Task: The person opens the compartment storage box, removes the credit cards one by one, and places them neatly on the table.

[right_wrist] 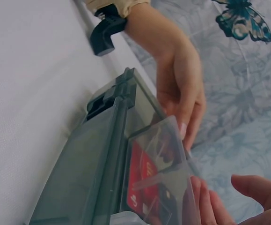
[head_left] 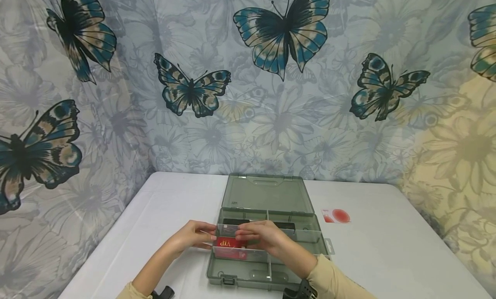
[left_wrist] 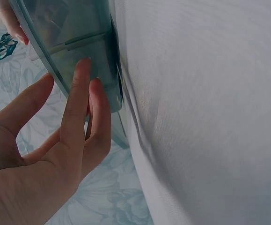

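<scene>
A green translucent compartment box (head_left: 271,286) lies on the table, its lid (head_left: 267,195) folded back. Inside, a red card lettered VIP (head_left: 228,242) stands at the left between clear dividers (head_left: 252,254). My left hand (head_left: 193,235) touches the box's left side; in the left wrist view its fingers lie along the outer wall, with the thumb near the rim. My right hand (head_left: 263,236) is over the left compartments, its fingers extended. In the right wrist view those fingers sit against the far side of a clear divider (right_wrist: 172,150), thumb apart. Whether they touch a card is hidden.
A dark flat item (head_left: 284,225) lies in a rear compartment, partly behind my right hand. To the box's right, a white card with a red circle (head_left: 337,216) lies on the white table (head_left: 387,256). A butterfly-print cloth (head_left: 279,131) hangs behind.
</scene>
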Demonstrator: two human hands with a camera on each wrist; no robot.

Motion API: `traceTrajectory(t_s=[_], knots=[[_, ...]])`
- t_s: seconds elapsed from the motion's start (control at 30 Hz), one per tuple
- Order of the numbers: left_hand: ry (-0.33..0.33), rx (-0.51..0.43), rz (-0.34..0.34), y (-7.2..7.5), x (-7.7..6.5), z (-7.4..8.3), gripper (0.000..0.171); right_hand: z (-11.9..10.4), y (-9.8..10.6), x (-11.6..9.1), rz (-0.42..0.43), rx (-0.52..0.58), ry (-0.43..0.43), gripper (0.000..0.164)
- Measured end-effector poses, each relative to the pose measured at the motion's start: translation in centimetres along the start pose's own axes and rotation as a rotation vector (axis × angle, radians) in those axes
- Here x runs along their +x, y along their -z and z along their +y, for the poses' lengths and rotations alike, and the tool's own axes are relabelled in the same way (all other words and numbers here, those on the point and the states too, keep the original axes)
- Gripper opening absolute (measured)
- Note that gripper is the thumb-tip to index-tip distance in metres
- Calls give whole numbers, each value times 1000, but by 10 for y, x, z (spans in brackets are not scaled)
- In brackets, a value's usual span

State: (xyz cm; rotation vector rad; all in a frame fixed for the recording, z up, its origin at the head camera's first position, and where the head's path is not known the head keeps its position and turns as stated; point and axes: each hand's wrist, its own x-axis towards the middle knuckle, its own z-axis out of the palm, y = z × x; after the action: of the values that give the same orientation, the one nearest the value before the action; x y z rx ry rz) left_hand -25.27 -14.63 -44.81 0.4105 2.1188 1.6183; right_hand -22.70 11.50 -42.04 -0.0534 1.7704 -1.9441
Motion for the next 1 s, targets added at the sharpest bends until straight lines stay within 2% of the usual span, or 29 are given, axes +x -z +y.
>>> traceTrajectory(t_s=[0.67,1.0], knots=[[5,8,7,0,0,-1,54,1,-1,-1,0,58,4,45],[0,23,19,-1,0,-1,54,-8,-9,-11,111,-176,-4,46]])
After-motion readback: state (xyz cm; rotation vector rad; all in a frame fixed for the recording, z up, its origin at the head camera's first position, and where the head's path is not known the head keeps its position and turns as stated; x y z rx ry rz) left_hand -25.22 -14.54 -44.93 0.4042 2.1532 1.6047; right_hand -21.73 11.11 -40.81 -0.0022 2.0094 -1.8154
